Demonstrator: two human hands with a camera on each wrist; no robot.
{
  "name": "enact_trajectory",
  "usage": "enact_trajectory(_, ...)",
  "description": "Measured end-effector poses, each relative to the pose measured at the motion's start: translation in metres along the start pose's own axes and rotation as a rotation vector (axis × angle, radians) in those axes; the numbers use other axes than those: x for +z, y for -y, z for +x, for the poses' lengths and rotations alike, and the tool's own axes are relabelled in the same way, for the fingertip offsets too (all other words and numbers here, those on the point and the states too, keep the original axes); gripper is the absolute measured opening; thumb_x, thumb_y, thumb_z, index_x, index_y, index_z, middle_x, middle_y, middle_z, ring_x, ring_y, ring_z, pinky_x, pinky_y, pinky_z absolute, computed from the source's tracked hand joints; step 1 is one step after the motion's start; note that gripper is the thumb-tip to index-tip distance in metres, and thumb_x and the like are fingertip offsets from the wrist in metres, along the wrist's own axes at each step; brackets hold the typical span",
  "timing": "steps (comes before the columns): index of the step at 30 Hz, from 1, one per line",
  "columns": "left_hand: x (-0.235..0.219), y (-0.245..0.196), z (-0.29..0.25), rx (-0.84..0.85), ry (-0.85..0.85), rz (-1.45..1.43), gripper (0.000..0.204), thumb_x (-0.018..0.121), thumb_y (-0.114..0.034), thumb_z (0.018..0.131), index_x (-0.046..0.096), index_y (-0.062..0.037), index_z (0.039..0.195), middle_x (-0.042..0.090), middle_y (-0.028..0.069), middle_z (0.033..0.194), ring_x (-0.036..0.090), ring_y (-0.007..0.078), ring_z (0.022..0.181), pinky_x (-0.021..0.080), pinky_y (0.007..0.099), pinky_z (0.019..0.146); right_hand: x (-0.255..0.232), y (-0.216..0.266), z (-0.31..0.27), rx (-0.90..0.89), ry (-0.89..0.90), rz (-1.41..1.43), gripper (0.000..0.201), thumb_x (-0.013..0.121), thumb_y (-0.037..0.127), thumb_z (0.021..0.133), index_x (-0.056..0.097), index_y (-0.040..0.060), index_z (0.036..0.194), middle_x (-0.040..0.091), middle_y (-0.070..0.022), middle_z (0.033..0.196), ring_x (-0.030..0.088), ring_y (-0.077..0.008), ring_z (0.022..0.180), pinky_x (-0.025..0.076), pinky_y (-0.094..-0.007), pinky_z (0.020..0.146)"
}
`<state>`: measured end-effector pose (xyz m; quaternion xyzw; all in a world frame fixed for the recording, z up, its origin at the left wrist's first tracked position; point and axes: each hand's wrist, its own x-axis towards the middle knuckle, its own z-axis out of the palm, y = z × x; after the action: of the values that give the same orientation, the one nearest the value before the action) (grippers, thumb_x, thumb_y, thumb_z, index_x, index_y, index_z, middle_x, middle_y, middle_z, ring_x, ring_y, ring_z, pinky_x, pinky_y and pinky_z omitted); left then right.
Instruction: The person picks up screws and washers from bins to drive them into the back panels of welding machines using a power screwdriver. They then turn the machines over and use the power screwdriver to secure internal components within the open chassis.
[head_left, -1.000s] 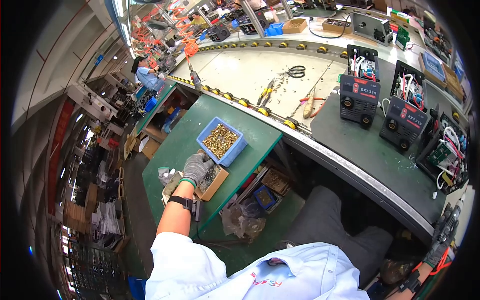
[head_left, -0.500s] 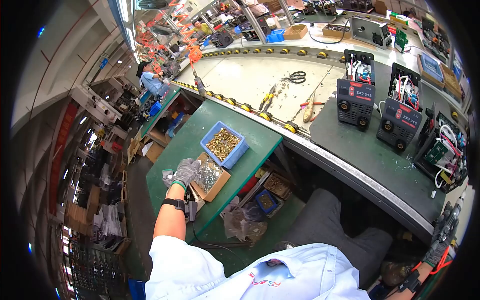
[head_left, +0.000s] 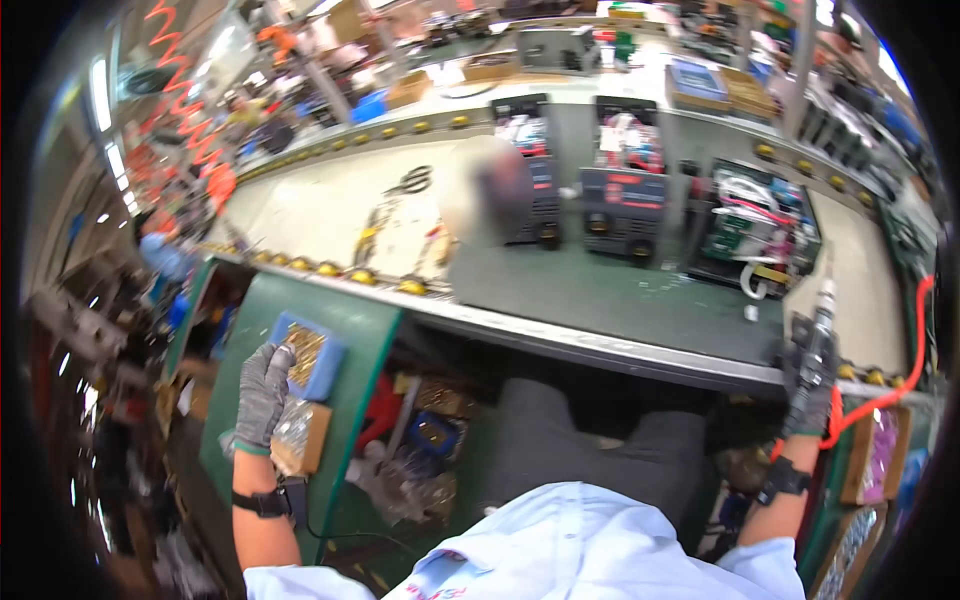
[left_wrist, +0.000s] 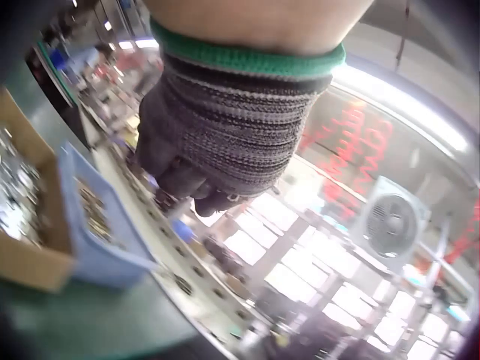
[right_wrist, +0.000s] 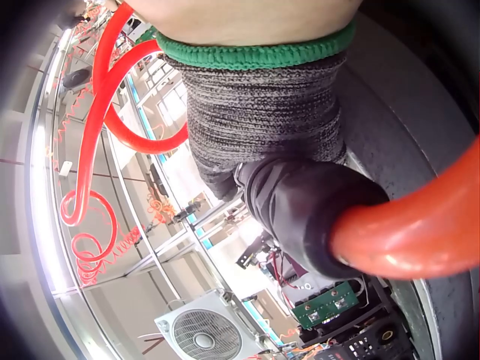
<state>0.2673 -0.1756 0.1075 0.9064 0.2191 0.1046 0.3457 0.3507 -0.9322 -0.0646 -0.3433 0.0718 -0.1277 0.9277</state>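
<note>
At the bench's [head_left: 640, 310] near edge, toward its right end, the right hand [head_left: 820, 397] wraps its fingers round a driver [head_left: 822, 325], likely rigid and fairly heavy, best held by the barrel since the red hose [right_wrist: 431, 229] may tug. The left hand [head_left: 262, 395] is at the left rim of the blue bin [head_left: 325, 370], near the green table's [head_left: 360, 345] right edge, fingers bent, though whether they pinch anything I cannot tell. The bin's brass pieces [head_left: 303, 352] look light, hard and slick, probably easiest pinched singly across their sides.
</note>
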Motion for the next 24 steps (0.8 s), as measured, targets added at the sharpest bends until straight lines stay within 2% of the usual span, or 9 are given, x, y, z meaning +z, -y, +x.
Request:
enact_trajectory(1,0.022,-0.026,0.004,0.556,-0.060,0.312,0.017,0.062,-0.019,0.098,0.065,-0.0032,0.092,0.064,0.0199,0.085,0.066,0.0348,0.081,0.052,0.0440,0.070,-0.014,-0.003,0.007,0.052,0.170,0.131,0.051,0.060,0.037,0.105,0.053,-0.0014,0.138,0.063,-0.0242,0.130,0.069,-0.0249,0.105,0.061,-0.0423,0.087)
enact_trajectory(2,0.048,-0.058,0.009,1.110,-0.152,0.617,0.012,0.065,-0.015,0.097,0.063,-0.0038,0.093,0.063,0.0185,0.081,0.066,0.0339,0.078,0.052,0.0427,0.066,-0.018,-0.002,0.008,0.082,0.135,0.174,0.055,0.060,0.037,0.104,0.052,-0.0065,0.137,0.062,-0.0278,0.132,0.070,-0.0272,0.104,0.061,-0.0425,0.089)
enact_trajectory(4,0.105,-0.141,-0.003,1.015,0.143,0.259,0.011,0.066,-0.014,0.096,0.062,-0.0041,0.099,0.064,0.0156,0.078,0.067,0.0350,0.073,0.053,0.0437,0.062,-0.010,-0.002,0.003,0.078,0.086,0.176,0.057,0.060,0.038,0.104,0.053,-0.0094,0.135,0.061,-0.0289,0.132,0.071,-0.0293,0.103,0.062,-0.0440,0.090)
enact_trajectory(7,0.202,-0.204,0.006,1.096,0.262,0.312,0.019,0.063,-0.022,0.099,0.068,-0.0045,0.095,0.069,0.0174,0.084,0.071,0.0376,0.078,0.056,0.0458,0.068,0.000,-0.002,-0.001,0.086,0.115,0.220,0.059,0.061,0.039,0.103,0.054,-0.0096,0.135,0.061,-0.0302,0.131,0.071,-0.0303,0.105,0.063,-0.0469,0.092)
enact_trajectory(10,0.297,-0.225,0.025,1.336,0.327,0.480,0.021,0.063,-0.027,0.097,0.068,-0.0066,0.094,0.068,0.0151,0.081,0.071,0.0354,0.074,0.057,0.0473,0.065,-0.015,-0.004,0.004,0.137,0.092,0.246,0.060,0.064,0.043,0.100,0.059,-0.0077,0.131,0.062,-0.0274,0.133,0.071,-0.0300,0.108,0.063,-0.0462,0.092)
enact_trajectory(12,0.338,-0.218,0.034,1.392,0.306,0.521,0.021,0.066,-0.028,0.092,0.067,-0.0073,0.090,0.064,0.0157,0.084,0.069,0.0374,0.072,0.057,0.0478,0.064,-0.002,-0.004,-0.001,0.099,0.092,0.195,0.061,0.066,0.045,0.098,0.061,-0.0069,0.129,0.064,-0.0246,0.129,0.071,-0.0277,0.104,0.063,-0.0452,0.091)
enact_trajectory(17,0.353,-0.202,0.034,1.276,0.218,0.303,0.019,0.070,-0.024,0.090,0.071,-0.0051,0.093,0.064,0.0176,0.089,0.067,0.0370,0.086,0.055,0.0483,0.075,0.007,-0.004,-0.002,0.111,0.097,0.285,0.064,0.067,0.045,0.097,0.060,-0.0114,0.127,0.060,-0.0274,0.131,0.069,-0.0261,0.103,0.062,-0.0428,0.090)
enact_trajectory(21,0.349,-0.198,0.035,1.199,0.251,0.188,0.019,0.073,-0.020,0.088,0.073,-0.0037,0.099,0.065,0.0176,0.092,0.067,0.0348,0.089,0.055,0.0449,0.078,0.009,-0.001,0.002,0.114,0.113,0.282,0.064,0.068,0.043,0.097,0.058,-0.0126,0.128,0.060,-0.0270,0.129,0.069,-0.0250,0.101,0.063,-0.0418,0.087)
enact_trajectory(24,0.338,-0.191,0.040,1.019,0.317,-0.083,0.018,0.071,-0.018,0.093,0.074,-0.0021,0.102,0.068,0.0173,0.096,0.069,0.0321,0.090,0.056,0.0404,0.079,-0.003,-0.004,0.006,0.082,0.165,0.229,0.063,0.068,0.040,0.098,0.055,-0.0104,0.133,0.058,-0.0255,0.133,0.068,-0.0247,0.102,0.061,-0.0439,0.089)
